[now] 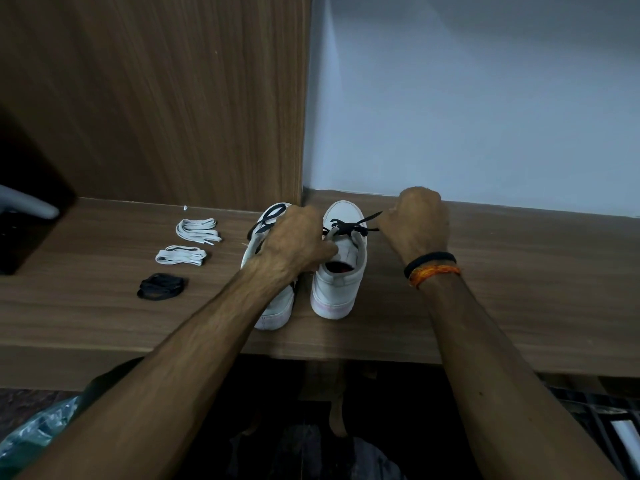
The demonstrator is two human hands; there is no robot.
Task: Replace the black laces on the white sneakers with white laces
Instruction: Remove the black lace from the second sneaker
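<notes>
Seemingly early in the job, two white sneakers stand side by side on a wooden desk (485, 306), toes pointing away toward the far wall. Both carry black laces. The right hand (417, 220) is raised beside the right sneaker (337, 282), fingers curled and pinching one end of its black lace (349, 226), which stretches taut from the eyelets. The left hand (298, 240) reaches between the shoes, its thumb resting against the right sneaker's tongue to steady it; whether its other fingers clamp anything cannot be told, as the back of the hand hides them. The left sneaker (273, 310) sits partly under that forearm, a black lace (272, 216) looped loose near its toe. To the left lie two folded bundles of white laces (197, 230), untouched, and nearer, a small black bundle (161, 287). No white lace is threaded yet, so judging by this, unlacing both shoes and all relacing remain.
</notes>
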